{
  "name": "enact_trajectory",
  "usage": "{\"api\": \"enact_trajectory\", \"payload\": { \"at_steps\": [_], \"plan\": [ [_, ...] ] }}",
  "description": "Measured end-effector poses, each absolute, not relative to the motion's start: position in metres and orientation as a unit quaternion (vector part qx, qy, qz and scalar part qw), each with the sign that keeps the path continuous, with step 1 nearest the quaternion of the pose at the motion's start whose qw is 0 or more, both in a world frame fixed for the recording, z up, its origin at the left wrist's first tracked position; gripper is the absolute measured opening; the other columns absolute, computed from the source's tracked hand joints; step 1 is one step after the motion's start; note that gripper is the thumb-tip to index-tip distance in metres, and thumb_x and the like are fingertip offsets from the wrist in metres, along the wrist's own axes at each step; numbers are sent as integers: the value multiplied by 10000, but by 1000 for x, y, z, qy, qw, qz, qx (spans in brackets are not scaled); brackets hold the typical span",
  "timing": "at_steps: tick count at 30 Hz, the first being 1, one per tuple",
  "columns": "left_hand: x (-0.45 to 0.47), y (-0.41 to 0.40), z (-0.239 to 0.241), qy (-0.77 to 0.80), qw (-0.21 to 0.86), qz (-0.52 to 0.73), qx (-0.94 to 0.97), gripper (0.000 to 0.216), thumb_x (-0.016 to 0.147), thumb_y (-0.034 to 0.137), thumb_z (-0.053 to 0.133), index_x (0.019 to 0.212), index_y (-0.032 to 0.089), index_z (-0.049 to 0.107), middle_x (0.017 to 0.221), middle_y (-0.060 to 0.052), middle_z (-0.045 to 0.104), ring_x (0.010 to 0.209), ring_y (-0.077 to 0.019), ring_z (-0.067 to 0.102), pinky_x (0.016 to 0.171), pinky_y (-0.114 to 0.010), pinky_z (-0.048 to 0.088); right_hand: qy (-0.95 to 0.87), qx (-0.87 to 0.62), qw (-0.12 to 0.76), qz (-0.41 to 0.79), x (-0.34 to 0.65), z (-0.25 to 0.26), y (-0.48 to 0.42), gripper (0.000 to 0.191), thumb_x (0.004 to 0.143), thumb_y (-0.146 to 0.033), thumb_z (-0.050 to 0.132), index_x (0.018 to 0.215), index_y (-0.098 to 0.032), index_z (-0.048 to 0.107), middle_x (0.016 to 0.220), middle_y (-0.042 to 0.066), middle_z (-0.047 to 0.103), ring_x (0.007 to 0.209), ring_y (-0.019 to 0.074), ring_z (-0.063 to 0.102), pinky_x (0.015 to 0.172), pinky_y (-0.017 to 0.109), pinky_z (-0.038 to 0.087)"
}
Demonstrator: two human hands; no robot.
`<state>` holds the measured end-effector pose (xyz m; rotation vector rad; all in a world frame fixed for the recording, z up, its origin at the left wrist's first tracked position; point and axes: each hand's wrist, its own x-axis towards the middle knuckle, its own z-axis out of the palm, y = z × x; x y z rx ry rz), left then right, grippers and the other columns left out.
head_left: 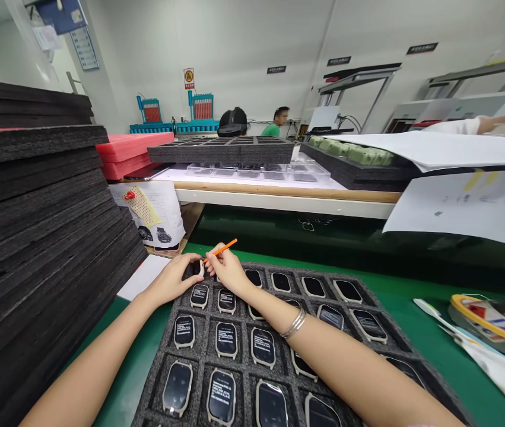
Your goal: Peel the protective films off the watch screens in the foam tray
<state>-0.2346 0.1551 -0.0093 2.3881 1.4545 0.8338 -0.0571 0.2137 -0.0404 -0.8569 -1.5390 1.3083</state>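
My left hand (pixel 180 274) grips a smartwatch case (pixel 199 268) at the far left corner of a black foam tray (pixel 244 370). In my right hand (pixel 225 267) is a thin orange stick (pixel 225 247), held like a pen. Its lower end meets the side of that watch; the exact contact is too small to make out. Rows of strapless smartwatches fill the tray's pockets, several with lit screens of white text, such as this watch (pixel 226 340), others dark, such as this watch (pixel 178 388). My right forearm covers some of them.
A tall stack of black foam sheets (pixel 34 237) rises at the left beside a white paper (pixel 143 276). Ahead runs a raised shelf (pixel 279 198) carrying foam trays. A roll of tape (pixel 492 323) and a white brush (pixel 428 308) lie at the right. People are in the background.
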Motion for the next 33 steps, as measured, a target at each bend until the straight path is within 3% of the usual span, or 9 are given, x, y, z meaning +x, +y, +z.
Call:
{"api": "enact_trajectory", "payload": {
  "at_steps": [3,6,13,26,33],
  "plan": [
    [-227,144,0,476,84,260,836,212,948,365,552,1095,228,619,1154,-89,634,1145,-273,554,1024,-466,420,-607,-351,483,524,-52,-32,211,233,982,-349,578,1070,-136,616,882,13,647,668,111,623,608,265,554],
    [-216,129,7,443,90,208,867,209,962,414,535,952,251,666,998,-43,645,1019,-240,575,946,-394,441,-602,-350,493,521,-44,-24,206,222,975,-352,583,1019,-136,607,808,-7,631,618,101,603,567,244,530],
    [-221,109,10,459,91,166,868,279,874,516,632,979,262,676,978,-39,601,961,-255,557,851,-382,443,-622,-338,461,535,-28,-18,177,256,856,-449,633,864,-197,586,756,18,675,558,117,602,524,238,505],
    [-228,103,9,455,121,201,859,162,922,354,627,1053,267,665,1110,-43,641,1076,-223,604,942,-336,484,-631,-312,431,564,-24,-20,163,275,810,-471,681,848,-199,689,871,52,747,638,152,668,649,311,567],
    [-231,113,-7,447,142,245,849,193,929,380,616,1067,257,671,1219,-68,650,1174,-228,604,1032,-367,463,-606,-309,440,586,-23,-26,164,371,818,-553,658,757,-222,502,687,8,689,611,150,669,660,313,565]
  ]
}}
